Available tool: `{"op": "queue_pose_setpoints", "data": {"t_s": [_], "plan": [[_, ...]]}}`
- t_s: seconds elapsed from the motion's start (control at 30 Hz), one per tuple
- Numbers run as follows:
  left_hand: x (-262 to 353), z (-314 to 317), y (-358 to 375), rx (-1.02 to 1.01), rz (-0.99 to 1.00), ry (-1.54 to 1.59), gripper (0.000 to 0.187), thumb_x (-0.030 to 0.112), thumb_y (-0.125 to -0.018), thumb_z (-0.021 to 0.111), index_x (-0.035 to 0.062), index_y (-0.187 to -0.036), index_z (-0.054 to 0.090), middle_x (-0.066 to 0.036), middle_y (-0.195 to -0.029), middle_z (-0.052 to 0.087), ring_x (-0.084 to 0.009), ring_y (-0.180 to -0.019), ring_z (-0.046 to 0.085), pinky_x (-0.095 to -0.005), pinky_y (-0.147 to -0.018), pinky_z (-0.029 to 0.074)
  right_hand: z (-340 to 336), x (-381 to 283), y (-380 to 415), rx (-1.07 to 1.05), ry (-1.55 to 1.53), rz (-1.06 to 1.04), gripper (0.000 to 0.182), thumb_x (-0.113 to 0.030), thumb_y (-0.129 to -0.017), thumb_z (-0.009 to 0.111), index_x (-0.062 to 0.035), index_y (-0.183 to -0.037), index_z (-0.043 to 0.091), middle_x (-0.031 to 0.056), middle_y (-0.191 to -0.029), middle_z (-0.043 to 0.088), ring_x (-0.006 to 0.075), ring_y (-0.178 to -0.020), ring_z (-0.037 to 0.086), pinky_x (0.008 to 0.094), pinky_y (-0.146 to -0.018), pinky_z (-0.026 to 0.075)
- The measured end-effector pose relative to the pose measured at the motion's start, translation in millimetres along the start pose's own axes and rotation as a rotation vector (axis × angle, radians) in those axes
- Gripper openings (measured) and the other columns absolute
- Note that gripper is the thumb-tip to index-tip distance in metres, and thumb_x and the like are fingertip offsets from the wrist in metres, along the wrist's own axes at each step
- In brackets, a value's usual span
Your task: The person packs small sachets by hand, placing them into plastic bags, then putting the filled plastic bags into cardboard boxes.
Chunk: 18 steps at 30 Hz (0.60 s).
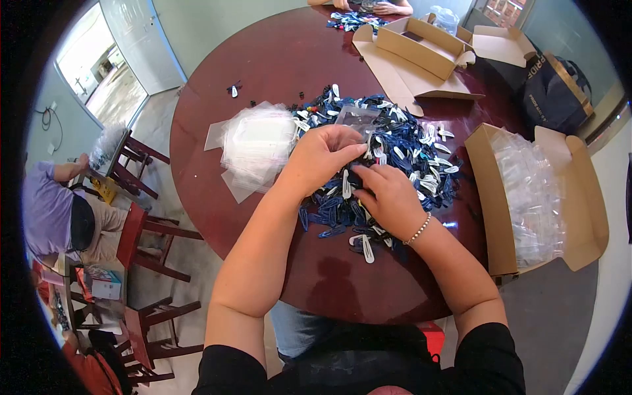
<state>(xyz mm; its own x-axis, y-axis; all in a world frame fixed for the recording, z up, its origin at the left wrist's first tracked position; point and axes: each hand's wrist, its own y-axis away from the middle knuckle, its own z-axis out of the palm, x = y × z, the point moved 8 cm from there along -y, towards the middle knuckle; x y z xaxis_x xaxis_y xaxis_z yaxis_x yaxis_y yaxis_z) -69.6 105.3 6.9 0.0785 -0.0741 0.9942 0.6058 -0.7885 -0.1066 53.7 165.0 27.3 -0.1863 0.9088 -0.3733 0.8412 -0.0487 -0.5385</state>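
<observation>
A heap of blue and white hair clips (401,148) lies on the round dark red table (263,72). My left hand (322,155) is raised over the heap, its fingers pinched on a small clear plastic bag (357,118). My right hand (388,194) rests on the clips just below, with the fingertips closed on a white clip (347,184) beside the left hand. A beaded bracelet (419,230) circles my right wrist. A stack of clear plastic bags (257,141) lies left of the heap.
An open cardboard box (586,197) holding filled clear bags stands at the right. Flattened and open cartons (421,49) lie at the far side, where another person's hands (388,8) work by more clips. Wooden chairs (141,230) and a seated person (56,210) are at the left.
</observation>
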Motion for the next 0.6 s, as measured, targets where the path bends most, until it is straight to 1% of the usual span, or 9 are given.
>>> {"op": "queue_pose_setpoints", "data": {"t_s": [0.1,0.17,0.3,0.37,0.4,0.43,0.5,0.57,0.6], "plan": [[-0.3,1.7,1.2,-0.02,0.002,-0.027,0.031,0.016,-0.083,0.071,-0.0001,-0.108,0.065,-0.004,-0.097,0.067,-0.0096,-0.087,0.061,-0.0239,-0.072,0.047,1.2,-4.4,0.4,-0.039,0.058,-0.066,0.023,-0.007,-0.076,0.071,-0.0031,-0.097,0.063,0.0091,-0.078,0.058,0.0238,-0.07,0.058,0.0332,-0.061,0.047],[0.2,1.7,1.0,-0.008,0.001,-0.045,0.03,0.016,-0.083,0.071,-0.0001,-0.108,0.065,-0.004,-0.096,0.067,-0.0095,-0.087,0.061,-0.0239,-0.073,0.047,-2.5,6.3,1.0,-0.001,-0.14,0.066,0.016,-0.007,-0.075,0.072,-0.0031,-0.089,0.063,0.0084,-0.076,0.057,0.0211,-0.064,0.056,0.0307,-0.058,0.045],[-1.1,2.5,0.2,-0.012,0.016,-0.057,0.029,0.016,-0.084,0.07,0.0002,-0.108,0.064,-0.004,-0.095,0.067,-0.0095,-0.087,0.061,-0.024,-0.073,0.047,-22.8,9.7,-5.3,0.042,-0.226,0.143,0.011,-0.005,-0.077,0.073,-0.0031,-0.083,0.063,0.0048,-0.075,0.056,0.0139,-0.06,0.053,0.026,-0.055,0.042],[3.9,4.3,0.9,-0.011,0.028,-0.012,0.026,0.016,-0.081,0.074,-0.0025,-0.097,0.065,0.001,-0.078,0.062,-0.0041,-0.071,0.053,-0.0216,-0.066,0.045,-42.2,16.6,-5.6,0.161,-0.372,0.279,0.012,-0.005,-0.077,0.074,-0.0028,-0.082,0.063,0.0004,-0.074,0.055,0.0069,-0.062,0.051,0.0223,-0.056,0.041],[1.9,4.5,0.8,-0.011,0.028,-0.012,0.026,0.016,-0.081,0.074,-0.0025,-0.097,0.065,0.001,-0.078,0.062,-0.0041,-0.071,0.053,-0.0216,-0.066,0.045,-50.2,16.1,-5.7,0.224,-0.399,0.274,0.009,-0.001,-0.081,0.07,-0.0018,-0.085,0.062,-0.0018,-0.076,0.055,0.004,-0.064,0.051,0.0198,-0.057,0.041],[0.7,6.1,0.5,-0.023,0.047,-0.027,0.025,0.016,-0.08,0.074,-0.0017,-0.096,0.065,0.002,-0.077,0.061,-0.004,-0.07,0.052,-0.0215,-0.065,0.044,-52.8,16.6,-5.9,0.223,-0.399,0.275,0.009,-0.001,-0.081,0.07,-0.0018,-0.085,0.062,-0.0018,-0.076,0.055,0.004,-0.064,0.051,0.0198,-0.057,0.041],[-1.3,9.3,0.6,-0.036,0.066,-0.04,0.024,0.015,-0.08,0.074,-0.0009,-0.095,0.065,0.002,-0.075,0.061,-0.004,-0.069,0.051,-0.0215,-0.063,0.044,-67.3,18.8,-4.0,0.392,-0.624,0.226,0.009,0.004,-0.083,0.067,-0.0012,-0.089,0.061,-0.0012,-0.079,0.056,0.0047,-0.066,0.052,0.019,-0.06,0.042],[-3.7,21.5,2.3,-0.147,0.018,-0.084,0.026,0.007,-0.083,0.069,-0.0015,-0.107,0.063,-0.004,-0.093,0.067,-0.0096,-0.089,0.062,-0.0237,-0.079,0.049,-75.2,11.8,-6.9,0.428,-0.621,0.157,0.01,0.007,-0.085,0.063,-0.0005,-0.091,0.06,-0.0007,-0.082,0.056,0.0051,-0.068,0.052,0.0196,-0.063,0.043],[-3.3,23.5,3.9,-0.147,0.017,-0.083,0.026,0.007,-0.083,0.069,-0.0015,-0.107,0.063,-0.004,-0.093,0.067,-0.0096,-0.089,0.062,-0.0237,-0.079,0.049,-76.9,12.5,-7.2,0.435,-0.602,0.173,0.009,0.004,-0.083,0.066,-0.0007,-0.089,0.06,0.0006,-0.08,0.056,0.0067,-0.07,0.054,0.0211,-0.065,0.045]]}}
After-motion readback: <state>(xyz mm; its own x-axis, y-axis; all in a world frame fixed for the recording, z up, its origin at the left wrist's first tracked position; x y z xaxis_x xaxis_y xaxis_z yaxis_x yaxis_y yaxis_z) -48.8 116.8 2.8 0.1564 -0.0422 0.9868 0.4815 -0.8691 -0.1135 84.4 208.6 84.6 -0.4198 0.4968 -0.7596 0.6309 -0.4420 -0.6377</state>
